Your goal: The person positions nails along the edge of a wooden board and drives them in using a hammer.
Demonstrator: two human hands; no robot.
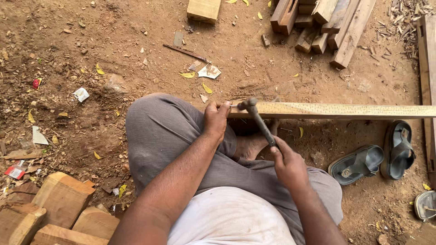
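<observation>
I sit on bare earth with a long pale wooden plank (345,110) lying across in front of my knees. My left hand (215,119) pinches a small nail against the plank's left end. In my right hand (287,162) is a hammer (260,121), gripped low on the handle. Its metal head sits at the plank's end, right by the nail and my left fingers. My bare foot (252,144) rests under the plank.
A stack of timber pieces (323,25) lies at the top right, a wood block (204,9) at top centre, cut wood blocks (59,206) at the bottom left. Two grey sandals (379,159) lie on the right. Leaves and paper scraps litter the dirt.
</observation>
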